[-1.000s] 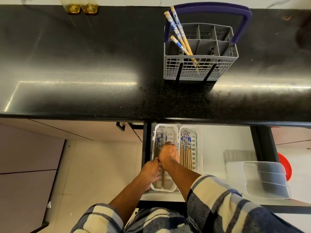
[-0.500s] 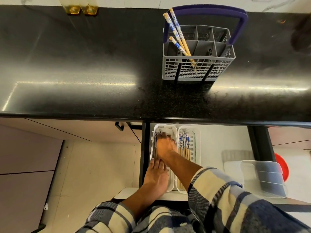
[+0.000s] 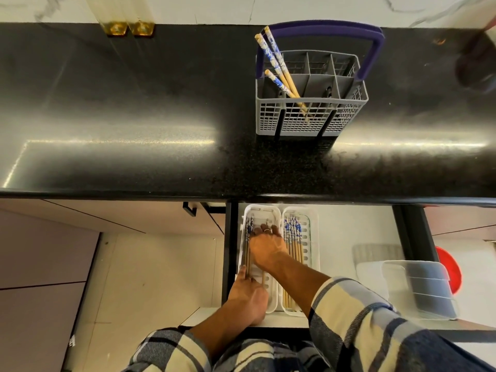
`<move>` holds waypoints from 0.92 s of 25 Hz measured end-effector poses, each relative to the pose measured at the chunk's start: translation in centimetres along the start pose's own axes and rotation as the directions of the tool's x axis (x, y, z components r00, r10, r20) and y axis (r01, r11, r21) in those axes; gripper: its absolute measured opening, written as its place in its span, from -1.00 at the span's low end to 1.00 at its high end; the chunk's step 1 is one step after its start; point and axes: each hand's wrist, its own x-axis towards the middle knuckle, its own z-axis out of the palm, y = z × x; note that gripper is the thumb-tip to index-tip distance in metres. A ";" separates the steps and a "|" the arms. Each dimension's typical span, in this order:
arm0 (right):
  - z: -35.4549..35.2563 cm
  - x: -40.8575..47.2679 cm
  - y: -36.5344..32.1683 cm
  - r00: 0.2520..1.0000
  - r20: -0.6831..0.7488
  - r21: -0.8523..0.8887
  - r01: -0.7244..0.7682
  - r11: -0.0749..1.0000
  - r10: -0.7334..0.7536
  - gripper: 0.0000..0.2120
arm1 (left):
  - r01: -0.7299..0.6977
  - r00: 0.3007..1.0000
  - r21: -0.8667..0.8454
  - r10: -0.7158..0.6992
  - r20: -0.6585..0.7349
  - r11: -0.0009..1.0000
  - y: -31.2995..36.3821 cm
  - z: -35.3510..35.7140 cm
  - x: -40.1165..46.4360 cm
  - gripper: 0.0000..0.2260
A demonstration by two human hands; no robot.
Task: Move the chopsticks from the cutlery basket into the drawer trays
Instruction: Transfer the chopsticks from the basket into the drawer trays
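Both my hands are down in the open drawer (image 3: 346, 232) below the black tabletop (image 3: 134, 116). My right hand (image 3: 267, 247) lies spread, fingers splayed flat, over the chopsticks in the left white tray (image 3: 259, 210); it grips nothing. My left hand (image 3: 248, 296) rests at that tray's near end, fingertips pressing the chopstick ends; I cannot tell whether its grip closes on any. Just right of that tray, the second tray (image 3: 312, 237) holds a row of blue-patterned chopsticks (image 3: 292, 237). Three chopsticks (image 3: 279, 68) stand tilted in the grey cutlery basket (image 3: 308, 119) on the tabletop.
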 end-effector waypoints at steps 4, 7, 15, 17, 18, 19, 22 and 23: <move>0.2 -1.2 0.8 0.995 0.054 -0.021 0.085 0.996 -0.083 -0.82 | -0.058 0.998 0.030 0.057 0.021 0.998 -0.2 -0.9 -0.6 -0.70; 0.6 -1.6 1.1 0.990 -0.010 0.032 0.144 0.989 -0.143 -0.81 | -0.086 0.996 -0.026 0.086 0.022 0.996 -0.2 -1.3 -0.9 -0.74; 1.9 -4.3 2.1 0.915 0.071 -0.430 0.387 0.816 -0.396 -0.59 | -0.110 0.994 -0.007 0.110 -0.028 0.994 -0.6 0.2 0.1 -0.59; 1.9 -4.6 2.0 0.911 0.060 -0.442 0.391 0.808 -0.408 -0.54 | -0.103 0.994 -0.009 0.102 -0.034 0.995 -0.6 0.2 0.3 -0.54; 2.0 -4.6 1.9 0.912 0.050 -0.442 0.385 0.810 -0.406 -0.53 | -0.099 0.995 -0.009 0.098 -0.031 0.995 -0.7 0.3 0.4 -0.53; 2.2 -4.6 1.7 0.915 0.037 -0.449 0.375 0.811 -0.403 -0.53 | -0.094 0.995 -0.015 0.094 -0.029 0.995 -0.7 0.3 0.5 -0.54; 2.4 -4.8 1.4 0.929 0.009 -0.483 0.328 0.812 -0.371 -0.54 | -0.083 0.996 -0.071 0.081 -0.029 0.994 -0.3 0.3 0.5 -0.61; 2.4 -4.9 1.4 0.937 0.019 -0.501 0.310 0.808 -0.348 -0.52 | -0.079 0.997 -0.083 0.077 -0.033 0.993 -0.1 0.2 0.5 -0.63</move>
